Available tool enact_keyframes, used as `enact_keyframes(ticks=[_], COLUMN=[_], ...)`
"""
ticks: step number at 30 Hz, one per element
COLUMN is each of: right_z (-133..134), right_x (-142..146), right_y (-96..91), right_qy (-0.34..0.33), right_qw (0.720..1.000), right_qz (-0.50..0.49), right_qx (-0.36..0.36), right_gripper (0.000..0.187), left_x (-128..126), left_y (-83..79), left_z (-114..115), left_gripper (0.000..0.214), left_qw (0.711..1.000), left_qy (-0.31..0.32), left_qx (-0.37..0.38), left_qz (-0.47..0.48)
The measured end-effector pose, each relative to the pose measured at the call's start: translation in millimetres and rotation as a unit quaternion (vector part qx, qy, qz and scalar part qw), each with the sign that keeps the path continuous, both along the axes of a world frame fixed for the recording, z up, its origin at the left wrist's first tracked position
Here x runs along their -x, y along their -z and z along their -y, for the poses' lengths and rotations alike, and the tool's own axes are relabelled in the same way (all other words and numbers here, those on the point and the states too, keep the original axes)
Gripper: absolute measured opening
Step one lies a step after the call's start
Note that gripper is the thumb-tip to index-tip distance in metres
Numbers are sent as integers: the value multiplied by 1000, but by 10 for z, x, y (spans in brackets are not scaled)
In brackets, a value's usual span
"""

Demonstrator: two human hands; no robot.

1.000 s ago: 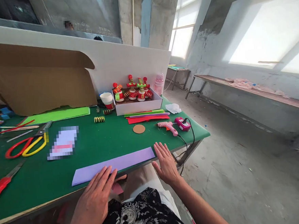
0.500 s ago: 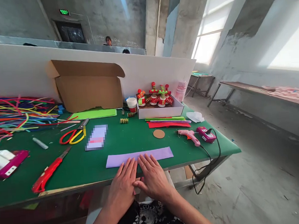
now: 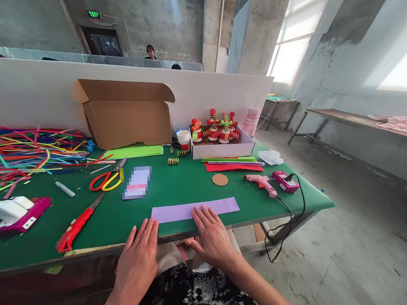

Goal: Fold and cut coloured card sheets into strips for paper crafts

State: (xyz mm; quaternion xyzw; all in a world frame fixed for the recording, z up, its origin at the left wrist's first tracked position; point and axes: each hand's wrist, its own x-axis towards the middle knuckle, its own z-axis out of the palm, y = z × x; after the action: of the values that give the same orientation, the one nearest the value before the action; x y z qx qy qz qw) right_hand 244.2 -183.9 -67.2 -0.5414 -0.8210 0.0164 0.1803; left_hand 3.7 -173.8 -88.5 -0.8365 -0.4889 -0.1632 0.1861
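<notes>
A flat purple strip (image 3: 180,212), paper or felt, lies along the front edge of the green table (image 3: 178,189). My right hand (image 3: 211,233) rests on the strip's lower middle, palm down with fingers stretched out. At the strip's left end is my left hand (image 3: 139,250), its fingers straight and flat, the fingertips at or just beside the strip's corner. Neither hand grips anything. Beyond the strip lies a round brown disc (image 3: 220,179). A pink glue gun (image 3: 261,184) lies to the right of it.
Left are a red-handled knife (image 3: 78,226), scissors (image 3: 107,178), a power strip (image 3: 23,216) and many pipe cleaners (image 3: 32,155). At the back stand a cardboard box (image 3: 127,116), paper cups (image 3: 183,140) and a white box (image 3: 220,150) of small figures. Coloured sheets (image 3: 232,166) lie before it.
My left hand has slid left from the strip's middle to its left end, parting from my right hand. The right hand stays on the strip. The view has shifted slightly.
</notes>
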Motion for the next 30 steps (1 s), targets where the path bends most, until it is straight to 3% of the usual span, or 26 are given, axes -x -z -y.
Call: enact_keyframes(ticks=[4,8,10,13,15,18,23,30], right_z=[13,29,29,17,5,-4,3,16], right_x=[11,26,34,46,54,62,64,88], right_y=[-31,-42,-24,14,31,40,19,-29], right_qy=[3,8,12,7,3,7,17,34], right_qw=[1000,1000,999,999,999,998,999,999], right_qz=[0,-14,-28,-45,-51,-55,-39,-20], right_qx=[10,13,10,1,-6,-8,17,16], right_gripper=[85,83,81,72,67,64,60,59], left_x=[145,107,-92,-540,-796,-944,-683,-135], left_y=[-16,-178,-273,-315,-257,-106,68,83], left_z=[-31,-181,-257,-339,-386,-463,-529,-480], left_gripper=[67,52,51,52,62,71,75,79], left_qw=[1000,1000,1000,988,976,972,986,995], left_qy=[-4,-18,22,142,193,203,156,98], left_qx=[-5,-19,-11,51,94,112,45,-13], left_qz=[-1,-1,5,17,24,32,26,2])
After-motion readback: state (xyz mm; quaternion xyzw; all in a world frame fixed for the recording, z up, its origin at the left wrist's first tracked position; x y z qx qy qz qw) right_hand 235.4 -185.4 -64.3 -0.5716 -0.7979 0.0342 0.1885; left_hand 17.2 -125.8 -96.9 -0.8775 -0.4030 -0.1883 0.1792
